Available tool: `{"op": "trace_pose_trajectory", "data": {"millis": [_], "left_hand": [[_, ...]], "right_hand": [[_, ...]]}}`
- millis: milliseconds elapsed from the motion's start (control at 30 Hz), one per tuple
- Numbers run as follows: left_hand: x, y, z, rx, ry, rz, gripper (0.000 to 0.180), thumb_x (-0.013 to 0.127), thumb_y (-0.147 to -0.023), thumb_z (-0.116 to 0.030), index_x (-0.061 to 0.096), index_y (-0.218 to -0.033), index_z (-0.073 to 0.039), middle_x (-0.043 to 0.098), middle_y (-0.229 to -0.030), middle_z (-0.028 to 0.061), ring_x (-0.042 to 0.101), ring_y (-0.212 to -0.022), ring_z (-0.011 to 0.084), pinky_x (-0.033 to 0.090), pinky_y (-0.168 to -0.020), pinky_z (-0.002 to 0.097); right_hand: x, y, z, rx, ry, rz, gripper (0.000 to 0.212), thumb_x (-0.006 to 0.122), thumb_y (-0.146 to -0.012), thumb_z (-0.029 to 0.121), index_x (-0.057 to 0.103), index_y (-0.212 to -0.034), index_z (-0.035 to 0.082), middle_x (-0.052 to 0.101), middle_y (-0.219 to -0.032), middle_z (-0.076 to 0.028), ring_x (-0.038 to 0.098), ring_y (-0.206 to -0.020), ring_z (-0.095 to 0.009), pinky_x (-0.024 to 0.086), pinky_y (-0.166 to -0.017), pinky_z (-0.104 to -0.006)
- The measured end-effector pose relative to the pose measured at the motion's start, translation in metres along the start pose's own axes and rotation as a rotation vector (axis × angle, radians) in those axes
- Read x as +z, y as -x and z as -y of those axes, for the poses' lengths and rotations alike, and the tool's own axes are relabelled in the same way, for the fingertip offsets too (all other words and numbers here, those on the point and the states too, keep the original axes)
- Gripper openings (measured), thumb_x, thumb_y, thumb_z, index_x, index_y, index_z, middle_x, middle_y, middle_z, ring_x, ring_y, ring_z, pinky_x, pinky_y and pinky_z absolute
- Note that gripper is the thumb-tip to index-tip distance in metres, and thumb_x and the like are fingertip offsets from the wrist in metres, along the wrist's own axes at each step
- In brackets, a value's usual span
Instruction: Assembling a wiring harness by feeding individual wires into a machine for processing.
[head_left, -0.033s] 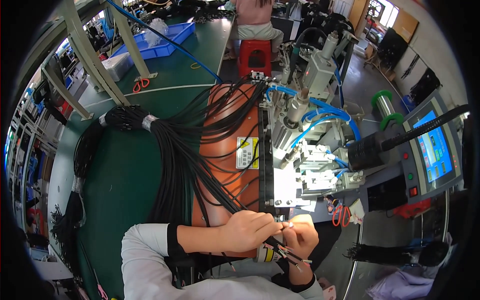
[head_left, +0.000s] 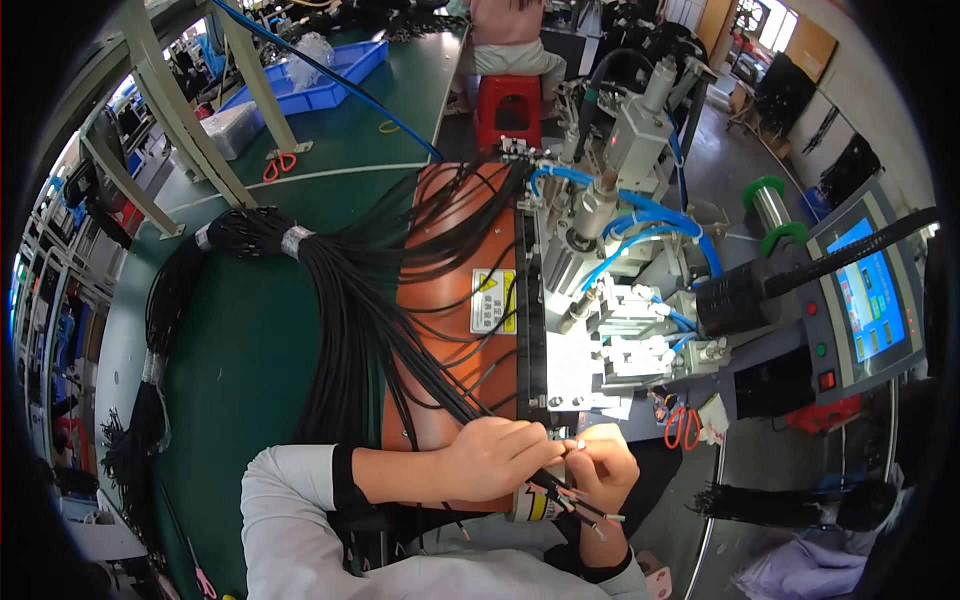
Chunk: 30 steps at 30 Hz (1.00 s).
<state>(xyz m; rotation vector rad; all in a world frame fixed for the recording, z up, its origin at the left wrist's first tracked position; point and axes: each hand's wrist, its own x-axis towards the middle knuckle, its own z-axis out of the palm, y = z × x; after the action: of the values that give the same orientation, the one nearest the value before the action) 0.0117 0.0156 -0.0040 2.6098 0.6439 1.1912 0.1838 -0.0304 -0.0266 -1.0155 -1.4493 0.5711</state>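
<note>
My left hand (head_left: 500, 458) is closed in a pinch on a black cable at the near edge of the machine's orange cover (head_left: 435, 410). Right beside it, fingertips nearly meeting, my right hand (head_left: 606, 468) is also pinched; a small pale spot shows there, too small to name. Stripped cable ends (head_left: 590, 517) with pink and white inner wires poke out below both hands. From a large bundle of black cables (head_left: 345, 300), tied with clear tape, strands fan across the orange cover. A small metal fixture (head_left: 561, 432) sits just beyond my fingertips.
On the right stands a machine with metal cylinders (head_left: 597, 215), blue air hoses and a lit screen (head_left: 868, 290). Orange-handled scissors (head_left: 684, 428) lie near my right hand. A green-flanged spool (head_left: 775, 217) and a blue tray (head_left: 330, 80) are farther off. Someone sits on a red stool (head_left: 508, 108).
</note>
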Motion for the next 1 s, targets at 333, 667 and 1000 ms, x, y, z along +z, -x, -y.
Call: {"op": "trace_pose_trajectory", "data": {"millis": [333,667,1000], "left_hand": [[0.075,0.028,0.048,-0.078,-0.013,0.035,0.014,0.066,-0.071,-0.015,0.059,-0.08,-0.008,0.048,-0.065,0.0024,0.051,-0.054,0.0169,0.037,-0.043,0.0286],[0.093,0.046,0.055,-0.064,-0.165,0.168,0.016,0.062,-0.07,-0.009,0.06,-0.085,-0.005,0.045,-0.069,0.0017,0.048,-0.054,0.013,0.035,-0.042,0.0259],[0.097,0.057,0.065,-0.078,-0.152,0.184,0.026,0.06,-0.067,-0.008,0.061,-0.093,-0.002,0.044,-0.071,0.0022,0.047,-0.054,0.0123,0.033,-0.042,0.0247]], "right_hand": [[0.001,0.013,-0.085,0.114,-0.045,-0.04,0.021,0.068,-0.067,-0.012,0.059,-0.082,-0.001,0.058,-0.08,-0.009,0.055,-0.073,-0.019,0.045,-0.067,-0.0292],[0.0,0.023,-0.101,0.136,0.346,0.092,0.018,0.073,-0.069,0.001,0.056,-0.075,0.002,0.056,-0.071,-0.007,0.053,-0.067,-0.019,0.041,-0.065,-0.0278],[0.018,0.037,-0.129,0.069,0.319,-0.111,0.017,0.071,-0.068,-0.002,0.056,-0.073,0.002,0.055,-0.07,-0.008,0.052,-0.065,-0.02,0.041,-0.063,-0.0272]]}}
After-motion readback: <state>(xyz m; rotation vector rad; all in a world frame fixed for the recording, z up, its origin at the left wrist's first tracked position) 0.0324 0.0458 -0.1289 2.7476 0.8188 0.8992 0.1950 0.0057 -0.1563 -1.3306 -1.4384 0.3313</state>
